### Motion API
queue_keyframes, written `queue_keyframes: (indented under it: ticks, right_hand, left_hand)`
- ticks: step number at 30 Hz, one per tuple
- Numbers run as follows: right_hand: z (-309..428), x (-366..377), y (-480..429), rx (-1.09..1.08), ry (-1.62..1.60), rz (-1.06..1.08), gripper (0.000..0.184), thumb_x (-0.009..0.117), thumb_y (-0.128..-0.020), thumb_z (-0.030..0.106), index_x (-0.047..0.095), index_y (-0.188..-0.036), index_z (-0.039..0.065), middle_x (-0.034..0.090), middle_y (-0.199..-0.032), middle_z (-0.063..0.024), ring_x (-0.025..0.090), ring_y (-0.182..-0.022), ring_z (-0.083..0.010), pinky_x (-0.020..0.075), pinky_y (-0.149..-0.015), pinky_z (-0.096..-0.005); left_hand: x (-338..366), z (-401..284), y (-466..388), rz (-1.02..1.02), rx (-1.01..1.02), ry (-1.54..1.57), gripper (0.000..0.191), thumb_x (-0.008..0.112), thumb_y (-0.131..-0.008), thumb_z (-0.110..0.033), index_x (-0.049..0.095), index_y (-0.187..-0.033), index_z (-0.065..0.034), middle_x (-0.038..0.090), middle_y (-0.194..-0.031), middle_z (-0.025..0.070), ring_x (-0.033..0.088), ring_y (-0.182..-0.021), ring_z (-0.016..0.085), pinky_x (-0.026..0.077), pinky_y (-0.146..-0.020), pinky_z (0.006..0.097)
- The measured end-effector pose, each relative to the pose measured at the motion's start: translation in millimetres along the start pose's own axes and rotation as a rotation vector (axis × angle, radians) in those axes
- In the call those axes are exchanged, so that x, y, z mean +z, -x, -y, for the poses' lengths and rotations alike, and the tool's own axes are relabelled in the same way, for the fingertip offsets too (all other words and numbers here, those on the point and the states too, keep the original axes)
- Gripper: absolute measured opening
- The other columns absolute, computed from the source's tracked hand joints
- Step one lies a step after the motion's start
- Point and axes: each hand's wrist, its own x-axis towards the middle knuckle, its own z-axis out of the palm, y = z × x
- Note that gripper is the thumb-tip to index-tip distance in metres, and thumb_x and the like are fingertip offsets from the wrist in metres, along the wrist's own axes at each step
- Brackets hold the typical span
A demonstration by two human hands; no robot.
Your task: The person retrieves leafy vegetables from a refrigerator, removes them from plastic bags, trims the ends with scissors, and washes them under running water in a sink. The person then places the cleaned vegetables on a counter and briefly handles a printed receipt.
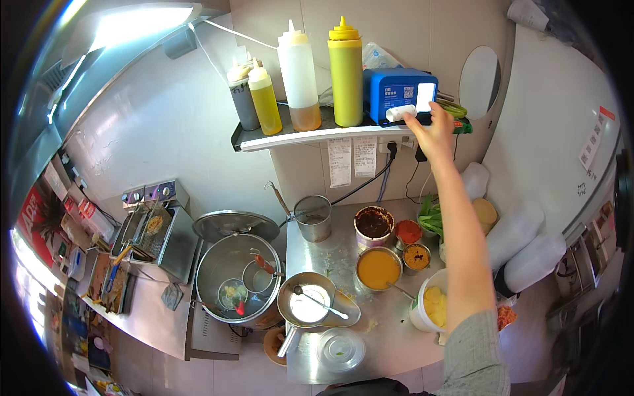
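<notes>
My right hand (432,129) reaches up to the wall shelf, fingers apart, in front of a blue receipt printer (398,89) with a lit panel. Its thumb is at a white paper roll (401,113); whether they touch I cannot tell. Squeeze bottles, one with yellow-green sauce (348,79), stand left of the printer. Below, on the steel table (317,364), a saucepan (306,299) with a spoon (327,304) across it stands beside a lidded clear bowl (341,350). My left hand is out of view.
A big steel pot (203,287) with strainers stands left of the table, its lid (237,225) leaning behind. Farther left is a deep fryer (183,247). Sauce containers, including an orange one (379,269), and a white tub (421,307) of yellow slices stand near my forearm. Cables hang under the shelf.
</notes>
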Motion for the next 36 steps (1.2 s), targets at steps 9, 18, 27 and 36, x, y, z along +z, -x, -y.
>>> queue_keyframes:
  ticks: [9, 18, 27, 36]
  right_hand:
    - [-10.0, -20.7, 91.4, -0.488, 0.112, 0.294, 0.025, 0.086, -0.068, 0.02, 0.069, -0.084, 0.01, 0.054, -0.125, -0.0075, 0.043, -0.13, -0.0309, 0.0274, -0.109, -0.0489]
    - [-20.2, 12.8, 137.7, -0.935, 0.073, 0.234, 0.013, 0.077, -0.074, 0.01, 0.068, -0.074, 0.018, 0.061, -0.115, -0.0022, 0.048, -0.129, -0.0241, 0.019, -0.117, -0.0505]
    - [109.0, -8.1, 296.0, 0.653, -1.49, 0.692, 0.018, 0.068, -0.096, 0.01, 0.064, -0.111, 0.002, 0.07, -0.107, -0.0058, 0.062, -0.095, -0.0092, 0.048, -0.087, -0.0262]
    - [102.7, -12.6, 301.6, 0.818, -1.631, 0.985, 0.075, 0.066, -0.096, 0.013, 0.023, -0.157, 0.01, 0.066, -0.122, -0.0152, 0.066, -0.107, -0.0209, 0.0532, -0.093, -0.0377]
  left_hand:
    - [-40.7, 84.1, -10.0, -0.001, -0.224, -0.018, 0.044, 0.057, -0.099, -0.027, 0.056, -0.133, -0.0005, 0.063, -0.123, 0.0218, 0.059, -0.115, 0.035, 0.044, -0.103, 0.0447]
    - [-112.5, 55.3, -15.0, -0.304, -0.05, 0.005, 0.045, 0.061, -0.097, -0.031, 0.057, -0.131, -0.0012, 0.062, -0.127, 0.0218, 0.057, -0.118, 0.036, 0.046, -0.102, 0.0434]
    - [-72.9, -297.0, -43.0, -0.245, 1.15, 0.169, 0.075, 0.078, -0.076, -0.017, 0.042, -0.141, -0.0047, 0.055, -0.139, 0.0167, 0.036, -0.143, 0.039, 0.021, -0.119, 0.0529]
    - [-27.4, -307.4, -38.1, 0.602, 0.556, 0.663, 0.064, 0.064, -0.081, 0.001, 0.042, -0.141, -0.0038, 0.063, -0.093, 0.003, 0.062, -0.095, 0.012, 0.043, -0.097, 0.0319]
